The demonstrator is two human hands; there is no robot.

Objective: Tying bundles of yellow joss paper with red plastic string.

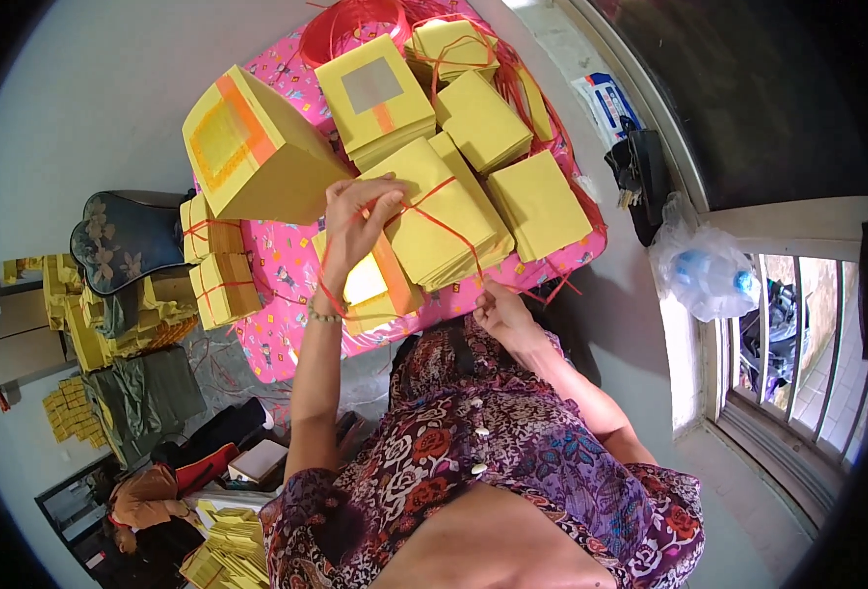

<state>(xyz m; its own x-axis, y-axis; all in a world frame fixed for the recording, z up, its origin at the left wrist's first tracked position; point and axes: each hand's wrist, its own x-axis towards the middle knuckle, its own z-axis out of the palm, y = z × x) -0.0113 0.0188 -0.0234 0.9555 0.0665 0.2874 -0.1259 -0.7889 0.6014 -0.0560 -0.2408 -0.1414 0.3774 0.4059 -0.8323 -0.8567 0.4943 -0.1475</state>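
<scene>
A stack of yellow paper sheets (441,228) lies tilted at the front of the pink table, with a thin red plastic string (458,234) crossing its top. At the stack's left edge, my left hand (360,218) is closed on the string, its thumb and fingers bent together. My right hand (504,314) pinches the same string just off the stack's near right corner. String trails from both hands, one length hanging by my left wrist. Partly under the stack's left side lies a yellow sheet with an orange band and a shiny gold square (367,283).
More yellow paper stacks (538,206) crowd the pink cloth (272,339) behind and right. A tall yellow block (257,147) stands left, beside small tied bundles (223,290). A red string coil (350,29) lies at the back. A dark cushioned chair back (128,242) is left; a barred window (797,334) is right.
</scene>
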